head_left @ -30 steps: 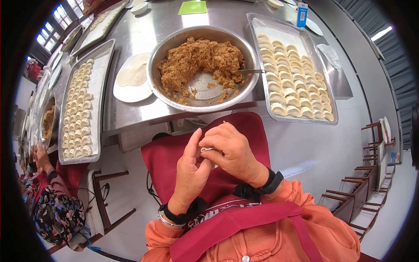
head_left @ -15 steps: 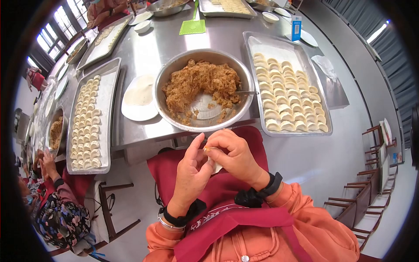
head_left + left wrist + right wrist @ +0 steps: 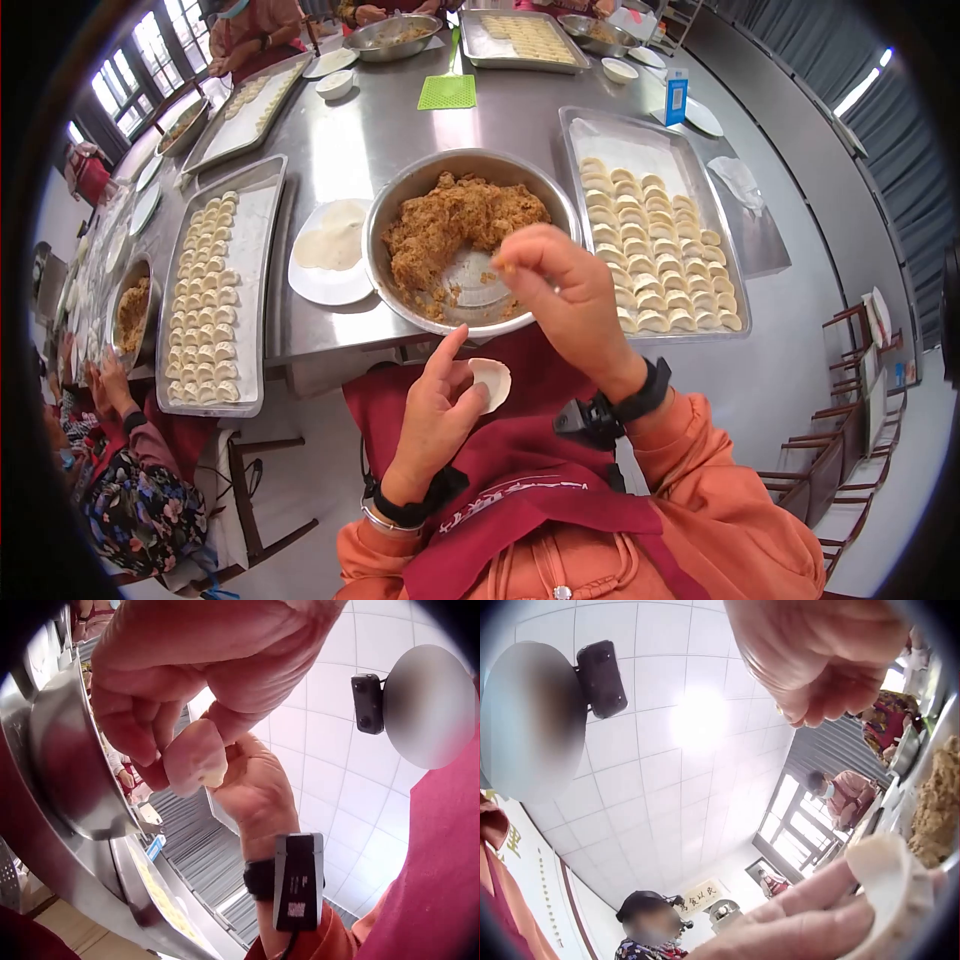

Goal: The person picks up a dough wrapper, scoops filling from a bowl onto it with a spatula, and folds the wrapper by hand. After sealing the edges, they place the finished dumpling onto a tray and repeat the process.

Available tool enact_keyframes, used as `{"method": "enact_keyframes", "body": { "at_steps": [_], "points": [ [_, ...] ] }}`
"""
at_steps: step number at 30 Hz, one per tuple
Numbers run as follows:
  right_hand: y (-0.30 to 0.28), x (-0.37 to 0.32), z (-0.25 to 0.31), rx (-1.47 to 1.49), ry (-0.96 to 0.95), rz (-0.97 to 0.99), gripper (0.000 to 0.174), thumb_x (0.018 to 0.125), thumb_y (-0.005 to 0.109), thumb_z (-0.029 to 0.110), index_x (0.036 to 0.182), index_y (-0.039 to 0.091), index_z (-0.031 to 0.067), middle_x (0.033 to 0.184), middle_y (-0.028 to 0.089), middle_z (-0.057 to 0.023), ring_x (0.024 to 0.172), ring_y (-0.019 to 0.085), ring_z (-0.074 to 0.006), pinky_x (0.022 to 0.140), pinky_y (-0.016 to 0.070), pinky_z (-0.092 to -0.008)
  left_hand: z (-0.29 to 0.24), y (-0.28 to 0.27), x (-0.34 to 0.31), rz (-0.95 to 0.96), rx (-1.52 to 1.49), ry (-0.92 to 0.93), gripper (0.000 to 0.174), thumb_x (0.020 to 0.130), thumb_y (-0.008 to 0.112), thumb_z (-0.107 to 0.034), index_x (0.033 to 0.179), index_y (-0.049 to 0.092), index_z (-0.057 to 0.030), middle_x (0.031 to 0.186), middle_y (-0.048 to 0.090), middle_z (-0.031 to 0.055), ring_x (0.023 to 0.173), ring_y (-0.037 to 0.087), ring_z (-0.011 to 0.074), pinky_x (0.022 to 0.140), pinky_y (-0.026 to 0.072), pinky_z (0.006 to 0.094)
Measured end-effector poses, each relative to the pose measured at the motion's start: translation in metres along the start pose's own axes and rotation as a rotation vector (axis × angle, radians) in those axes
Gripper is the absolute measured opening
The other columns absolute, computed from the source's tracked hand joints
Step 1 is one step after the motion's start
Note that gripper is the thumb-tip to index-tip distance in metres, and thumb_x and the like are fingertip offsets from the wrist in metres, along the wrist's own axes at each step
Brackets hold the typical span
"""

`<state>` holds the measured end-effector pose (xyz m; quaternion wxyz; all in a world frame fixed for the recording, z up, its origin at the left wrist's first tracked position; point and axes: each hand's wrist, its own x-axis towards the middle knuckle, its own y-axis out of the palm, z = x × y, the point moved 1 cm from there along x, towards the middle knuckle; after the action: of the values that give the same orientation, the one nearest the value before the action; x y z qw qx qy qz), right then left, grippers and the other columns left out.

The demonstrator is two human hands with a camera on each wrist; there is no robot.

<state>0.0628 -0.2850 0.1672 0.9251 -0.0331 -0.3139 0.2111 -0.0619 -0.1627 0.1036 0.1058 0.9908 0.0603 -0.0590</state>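
Below the near rim of the steel bowl (image 3: 378, 262), the left hand (image 3: 437, 422) pinches a pale dough wrapper (image 3: 490, 385) between thumb and fingers. In the right wrist view the wrapper (image 3: 889, 892) looks folded, with a pleated edge. Over the bowl's right side, the right hand (image 3: 570, 300) has its thumb and fingertips together, a tiny orange bit at the tips. Brown filling (image 3: 425, 235) is heaped in the bowl. In the left wrist view the wrapper (image 3: 195, 759) is held in the left hand (image 3: 202, 667).
Trays of dumplings stand left (image 3: 272, 200) and right (image 3: 745, 290) of the bowl. A white plate (image 3: 325, 290) with flat wrappers lies beside the bowl. Farther back are a green swatter (image 3: 447, 92) and a blue carton (image 3: 676, 97). Other people work around the table.
The right hand has left the wrapper and moved up and right over the bowl. The left hand keeps its hold, and the wrapper now shows more fully. The head view has tilted up.
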Motion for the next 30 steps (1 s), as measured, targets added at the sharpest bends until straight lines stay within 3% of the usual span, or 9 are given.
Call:
{"method": "enact_keyframes", "body": {
  "at_steps": [2,4,5,8,17,22,26,28,30],
  "points": [
    [0.003,0.012,-0.032,-0.164,-0.126,0.037,0.009,0.077,0.059,0.002,0.086,0.062,0.0030,0.087,0.062,-0.0068,0.079,0.057,-0.0208,0.068,0.0455,-0.0306,-0.002,-0.005,-0.002,-0.022,0.046,-0.016,0.062,0.079,0.049,0.005,0.137,0.028,0.0004,0.099,0.062,0.0103,0.086,0.058,0.0108,0.076,0.0471,0.0234],
    [0.010,0.015,-0.065,-1.236,-0.047,0.880,0.016,0.077,0.061,0.007,0.092,0.064,0.0034,0.091,0.062,-0.0081,0.088,0.057,-0.0238,0.075,0.0460,-0.0323,-0.008,-0.006,-0.003,-0.031,0.106,-0.023,0.060,0.079,0.051,0.004,0.135,0.032,0.0010,0.094,0.063,0.0078,0.085,0.058,0.0106,0.075,0.0476,0.0240],
    [0.006,0.019,-0.064,-1.128,-0.085,0.652,0.019,0.076,0.061,0.011,0.093,0.065,0.0044,0.092,0.063,-0.0085,0.091,0.057,-0.0262,0.079,0.0457,-0.0362,-0.011,-0.006,-0.004,-0.046,0.083,0.000,0.060,0.078,0.051,0.004,0.135,0.032,0.0014,0.094,0.063,0.0078,0.083,0.058,0.0102,0.075,0.0473,0.0238],
    [0.001,0.030,-0.053,-0.716,-0.057,0.473,0.017,0.077,0.060,0.010,0.092,0.064,0.0028,0.090,0.064,-0.0100,0.090,0.056,-0.0272,0.079,0.0455,-0.0365,-0.005,-0.010,-0.005,-0.083,0.032,0.000,0.057,0.079,0.051,0.003,0.134,0.035,0.0014,0.095,0.063,0.0080,0.083,0.058,0.0100,0.075,0.0471,0.0239],
    [0.001,-0.008,-0.037,0.241,0.582,0.402,0.022,0.088,0.055,0.013,0.102,0.062,-0.0027,0.094,0.064,-0.0034,0.089,0.057,-0.0100,0.080,0.0453,-0.0244,-0.011,-0.007,-0.002,-0.078,-0.139,0.032,0.063,0.081,0.047,0.004,0.138,0.022,0.0021,0.108,0.059,0.0157,0.096,0.057,0.0159,0.082,0.0463,0.0268],
    [0.014,-0.026,-0.021,0.437,0.619,0.365,0.023,0.085,0.061,0.014,0.102,0.062,-0.0005,0.095,0.063,-0.0023,0.089,0.056,-0.0089,0.079,0.0448,-0.0249,-0.013,-0.003,0.001,-0.124,-0.152,0.087,0.064,0.081,0.046,0.007,0.139,0.019,0.0012,0.105,0.058,0.0127,0.095,0.057,0.0146,0.082,0.0466,0.0258],
    [0.024,-0.030,-0.011,0.179,0.434,0.401,0.024,0.080,0.064,0.008,0.103,0.062,0.0046,0.100,0.061,-0.0021,0.086,0.054,-0.0100,0.078,0.0442,-0.0251,-0.011,-0.001,0.003,-0.148,-0.075,0.137,0.063,0.083,0.047,0.007,0.140,0.019,0.0002,0.105,0.058,0.0117,0.097,0.056,0.0136,0.081,0.0470,0.0254],
    [0.029,-0.033,-0.016,0.065,0.172,0.372,0.017,0.079,0.064,0.008,0.096,0.065,0.0043,0.096,0.062,-0.0043,0.086,0.055,-0.0140,0.077,0.0439,-0.0262,-0.008,-0.003,0.004,-0.147,0.065,0.168,0.063,0.085,0.048,0.006,0.140,0.018,-0.0004,0.106,0.057,0.0117,0.097,0.056,0.0130,0.080,0.0471,0.0249],
    [0.032,-0.035,-0.015,0.081,0.204,0.356,0.012,0.078,0.064,0.008,0.089,0.066,0.0030,0.092,0.062,-0.0059,0.085,0.055,-0.0176,0.076,0.0437,-0.0274,-0.010,-0.002,0.004,-0.142,0.067,0.154,0.063,0.085,0.048,0.006,0.140,0.018,-0.0004,0.107,0.057,0.0118,0.097,0.056,0.0130,0.080,0.0468,0.0244]
  ]
}}
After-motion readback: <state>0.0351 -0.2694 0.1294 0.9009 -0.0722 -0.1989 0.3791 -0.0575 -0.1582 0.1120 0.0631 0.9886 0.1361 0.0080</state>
